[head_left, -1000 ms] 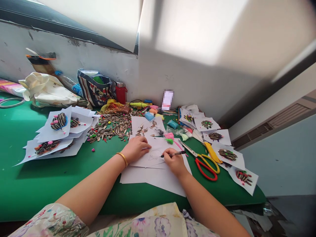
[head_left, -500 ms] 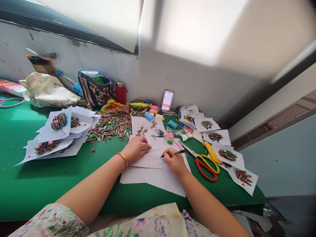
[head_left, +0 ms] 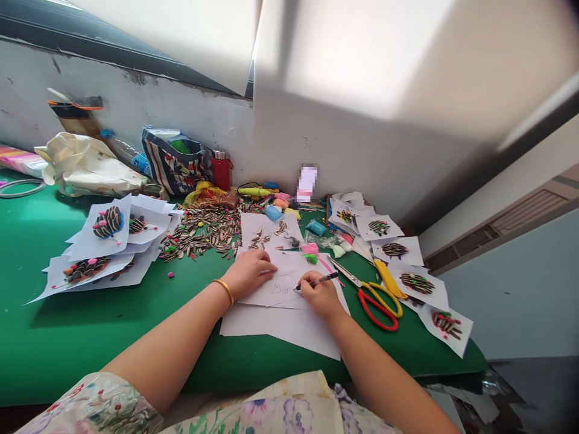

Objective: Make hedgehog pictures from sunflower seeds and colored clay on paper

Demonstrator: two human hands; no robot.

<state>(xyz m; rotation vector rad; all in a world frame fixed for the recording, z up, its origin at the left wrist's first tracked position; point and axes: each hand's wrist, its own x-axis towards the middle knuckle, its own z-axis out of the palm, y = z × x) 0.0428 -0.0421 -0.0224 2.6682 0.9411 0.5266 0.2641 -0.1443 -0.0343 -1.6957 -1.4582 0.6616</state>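
Drawing sheet (head_left: 284, 288): In my head view, it lies on the green table (head_left: 172, 325) directly before the wearer, over other white paper (head_left: 280, 325); an outline with a rounded back shows on it.
Left hand (head_left: 251, 271): I see it laid on the sheet's left side, fingers loosely extended, gripping nothing, probably pressing the paper against sliding.
Right hand (head_left: 319, 295): Its fingers are closed around the pen and it sits low at the sheet's right side, likely for a steady stroke.
Pen (head_left: 323, 281): It slants with its tip at the outline's right end; whether it touches, I cannot tell.
Scissors (head_left: 359, 282): They lie just right of the pen hand, blades partly apart, handles toward the wearer, which I judge makes them easy to reach.
Sunflower seeds (head_left: 208, 229): Heaped beyond the left hand, seemingly off the drawing area to leave it flat.
Seed pictures (head_left: 418, 283): Spread along the right edge, perhaps to avoid crushing them.
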